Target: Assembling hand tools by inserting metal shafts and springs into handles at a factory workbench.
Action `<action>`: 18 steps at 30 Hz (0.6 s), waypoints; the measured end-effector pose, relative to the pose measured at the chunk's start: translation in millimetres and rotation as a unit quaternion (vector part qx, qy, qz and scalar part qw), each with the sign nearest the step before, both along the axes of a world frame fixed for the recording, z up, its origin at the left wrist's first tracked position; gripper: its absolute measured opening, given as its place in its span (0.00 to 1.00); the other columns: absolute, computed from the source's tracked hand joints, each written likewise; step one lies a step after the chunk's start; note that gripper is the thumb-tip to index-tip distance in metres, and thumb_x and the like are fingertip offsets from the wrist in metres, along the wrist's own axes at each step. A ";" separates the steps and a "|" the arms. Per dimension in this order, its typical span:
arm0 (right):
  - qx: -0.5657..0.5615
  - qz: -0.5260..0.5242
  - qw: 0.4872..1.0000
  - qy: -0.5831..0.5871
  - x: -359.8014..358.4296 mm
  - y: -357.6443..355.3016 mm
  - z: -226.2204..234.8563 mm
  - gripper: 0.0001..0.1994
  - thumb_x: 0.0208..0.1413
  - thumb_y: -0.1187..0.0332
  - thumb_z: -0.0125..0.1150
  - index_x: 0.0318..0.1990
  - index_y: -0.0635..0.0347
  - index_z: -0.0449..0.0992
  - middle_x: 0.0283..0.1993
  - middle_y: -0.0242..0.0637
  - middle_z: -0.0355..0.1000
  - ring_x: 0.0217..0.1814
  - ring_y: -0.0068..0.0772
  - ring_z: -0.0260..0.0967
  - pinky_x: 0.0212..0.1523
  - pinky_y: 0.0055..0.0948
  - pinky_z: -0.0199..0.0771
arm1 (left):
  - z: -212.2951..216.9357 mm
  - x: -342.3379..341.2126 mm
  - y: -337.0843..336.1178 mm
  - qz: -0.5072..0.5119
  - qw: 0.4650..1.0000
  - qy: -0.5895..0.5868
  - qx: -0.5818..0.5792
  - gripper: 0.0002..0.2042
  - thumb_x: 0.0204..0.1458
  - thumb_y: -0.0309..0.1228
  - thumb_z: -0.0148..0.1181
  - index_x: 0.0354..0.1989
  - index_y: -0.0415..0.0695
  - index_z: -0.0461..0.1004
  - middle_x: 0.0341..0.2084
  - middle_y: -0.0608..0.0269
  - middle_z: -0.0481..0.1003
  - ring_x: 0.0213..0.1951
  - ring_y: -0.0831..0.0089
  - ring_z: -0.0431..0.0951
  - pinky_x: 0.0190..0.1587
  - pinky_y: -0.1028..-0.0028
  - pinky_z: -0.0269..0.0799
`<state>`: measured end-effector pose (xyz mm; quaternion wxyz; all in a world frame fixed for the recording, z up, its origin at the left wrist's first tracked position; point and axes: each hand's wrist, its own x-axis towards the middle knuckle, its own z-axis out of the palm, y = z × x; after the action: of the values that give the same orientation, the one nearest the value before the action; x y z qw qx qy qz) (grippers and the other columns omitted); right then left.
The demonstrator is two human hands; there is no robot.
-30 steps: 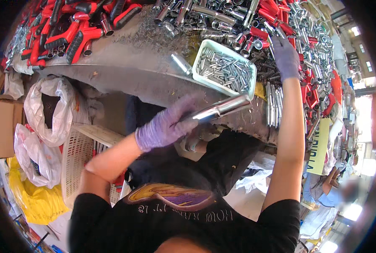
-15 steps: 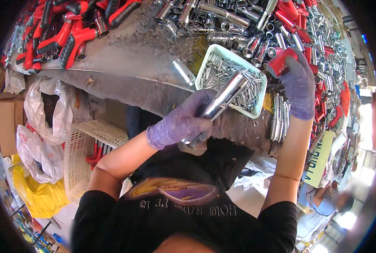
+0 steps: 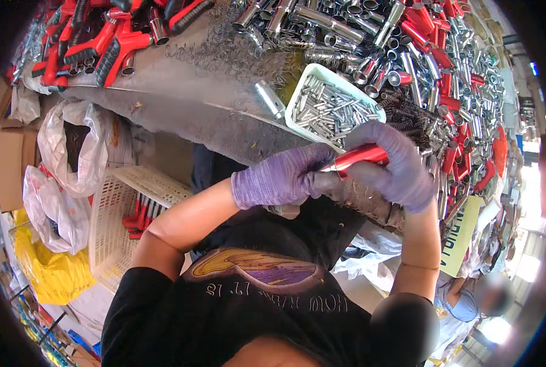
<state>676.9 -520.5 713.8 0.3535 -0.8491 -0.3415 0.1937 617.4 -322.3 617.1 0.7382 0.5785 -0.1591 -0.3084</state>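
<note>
Both my hands wear purple knitted gloves with grey fingers, and they meet just in front of the workbench edge. My right hand (image 3: 401,168) is closed round a red sleeve-like part (image 3: 361,158), fingers above and thumb below. Closed at the part's left end is my left hand (image 3: 279,177); the chrome tube it gripped earlier is now almost fully hidden by the gloves. How far tube and red part fit together cannot be seen. Right behind my hands stands a pale tray (image 3: 296,92) of small metal pins (image 3: 331,107). A short chrome tube (image 3: 269,100) lies left of the tray.
Chrome tubes (image 3: 331,24), dark springs (image 3: 407,119) and red parts (image 3: 450,110) are heaped at the back and right. Red-and-black handles (image 3: 123,52) lie far left. Below the bench are a white plastic crate (image 3: 111,229) and plastic bags (image 3: 65,223). Another person (image 3: 465,300) is at lower right.
My right hand has brought the red part down and left from the heap to my left hand. The chrome tube, plainly visible before, is now covered. The view has shifted slightly.
</note>
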 end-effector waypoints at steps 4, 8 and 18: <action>0.074 0.020 0.987 -0.141 -1.6 -6.8 0.3 0.17 0.49 0.66 0.63 0.46 0.62 0.73 0.40 0.44 0.73 0.41 0.38 0.74 0.43 0.30 0.72 | -3.8 -5.0 -5.8 0.101 0.987 -0.121 -0.040 0.31 0.52 0.48 0.58 0.58 0.39 0.61 0.46 0.57 0.72 0.48 0.70 0.70 0.53 0.68 0.65; -0.100 -0.195 0.943 -0.250 49.0 -37.9 -10.3 0.16 0.55 0.63 0.57 0.48 0.59 0.73 0.46 0.44 0.72 0.48 0.43 0.71 0.50 0.35 0.69 | 0.2 2.4 11.6 0.144 0.965 -0.193 0.101 0.29 0.51 0.44 0.61 0.57 0.40 0.62 0.46 0.58 0.72 0.48 0.71 0.70 0.54 0.69 0.64; -0.308 -0.198 0.879 -0.307 85.2 -48.1 -48.1 0.16 0.54 0.51 0.55 0.43 0.52 0.73 0.37 0.43 0.74 0.41 0.47 0.72 0.41 0.44 0.71 | -33.2 19.4 28.2 0.261 0.900 -0.323 0.132 0.28 0.45 0.44 0.66 0.52 0.44 0.68 0.34 0.53 0.76 0.34 0.59 0.78 0.38 0.69 0.73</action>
<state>762.1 -568.7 665.8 -0.0174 -0.9819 -0.1806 -0.0550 636.8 -294.1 583.8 0.6174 0.7591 -0.1896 0.0807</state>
